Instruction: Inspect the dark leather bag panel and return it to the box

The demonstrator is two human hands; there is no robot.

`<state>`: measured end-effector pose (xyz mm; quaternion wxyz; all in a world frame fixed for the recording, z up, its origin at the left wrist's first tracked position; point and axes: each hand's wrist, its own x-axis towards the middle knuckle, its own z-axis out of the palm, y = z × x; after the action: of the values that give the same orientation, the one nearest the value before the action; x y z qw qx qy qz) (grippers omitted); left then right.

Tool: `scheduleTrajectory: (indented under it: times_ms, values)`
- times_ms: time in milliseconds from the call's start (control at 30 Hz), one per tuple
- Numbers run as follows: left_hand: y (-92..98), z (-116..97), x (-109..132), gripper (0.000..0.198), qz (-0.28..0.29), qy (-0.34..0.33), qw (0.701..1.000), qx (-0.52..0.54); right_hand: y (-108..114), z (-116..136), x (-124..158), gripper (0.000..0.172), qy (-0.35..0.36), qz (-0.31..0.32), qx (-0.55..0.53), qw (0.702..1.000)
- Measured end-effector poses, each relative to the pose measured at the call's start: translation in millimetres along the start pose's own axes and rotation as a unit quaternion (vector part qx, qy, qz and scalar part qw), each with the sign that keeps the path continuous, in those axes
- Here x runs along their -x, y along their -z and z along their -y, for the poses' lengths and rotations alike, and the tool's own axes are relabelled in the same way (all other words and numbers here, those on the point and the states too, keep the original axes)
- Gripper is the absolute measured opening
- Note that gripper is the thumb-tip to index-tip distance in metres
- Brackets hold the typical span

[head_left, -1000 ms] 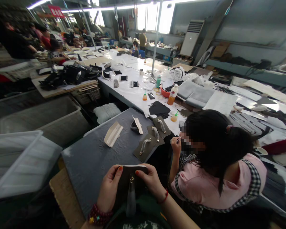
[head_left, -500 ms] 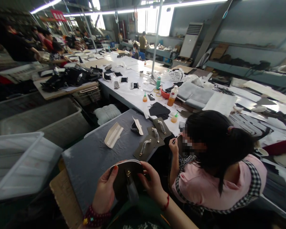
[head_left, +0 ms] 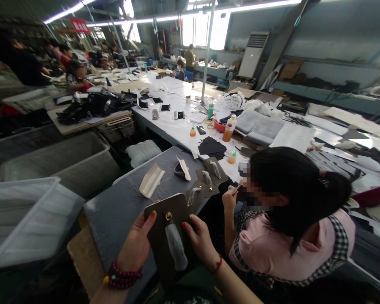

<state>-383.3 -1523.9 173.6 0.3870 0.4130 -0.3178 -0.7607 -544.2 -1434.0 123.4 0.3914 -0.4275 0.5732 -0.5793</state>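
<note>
I hold a dark olive leather panel up in front of me, with a round metal stud and a plastic-wrapped strap on its face. My left hand grips its left edge, thumb on the front. My right hand grips the right edge. Three similar panels lie on the grey-covered table just beyond. A cream leather piece lies further left on that table.
A person in a pink top sits close at my right, a hand raised to the face. Glue bottles and black cut pieces lie on the long white table. Large plastic bins stand at my left. Other workers sit far back.
The panel was bent over with its top edge toward me; now it is opened flat and upright, its stud and wrapped strap facing me. My hands shifted to its sides.
</note>
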Motion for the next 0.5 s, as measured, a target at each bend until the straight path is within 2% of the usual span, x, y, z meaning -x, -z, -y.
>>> scheduleTrajectory:
  times_ms: [67, 133, 233, 267, 300, 367, 400, 500]
  values:
    - [4.2, 6.0, 1.6, 0.065, 0.066, 0.021, 0.996, -0.049, -7.7, -3.1, 1.0, 0.026, 0.001, -0.041, 0.002, 0.999]
    - [9.9, 17.3, 4.1, 0.07, 0.095, 0.034, 0.991, -0.088, -12.9, -8.0, 3.7, 0.026, 0.002, -0.071, 0.006, 0.997]
    - [16.9, 35.0, 7.8, 0.066, 0.074, 0.03, 0.992, -0.099, -15.8, -18.7, 10.8, 0.024, 0.0, -0.093, 0.01, 0.996]
    - [18.3, 38.7, 8.8, 0.064, 0.068, 0.035, 0.993, -0.09, -15.4, -22.2, 13.3, 0.026, -0.006, -0.097, 0.002, 0.995]
    - [19.2, 40.9, 9.7, 0.062, 0.065, 0.047, 0.994, -0.076, -14.2, -24.7, 15.1, 0.036, -0.015, -0.096, -0.014, 0.995]
    - [20.5, 40.6, 11.0, 0.061, 0.071, 0.084, 0.993, -0.042, -9.7, -25.2, 15.7, 0.056, -0.029, -0.067, -0.071, 0.995]
    - [21.2, 38.8, 11.2, 0.06, 0.076, 0.103, 0.991, -0.026, -6.5, -22.8, 14.1, 0.059, -0.031, -0.037, -0.104, 0.993]
    - [24.2, 32.1, 9.6, 0.054, 0.098, 0.165, 0.981, 0.006, 3.4, -8.4, 4.1, 0.048, -0.032, 0.062, -0.18, 0.981]
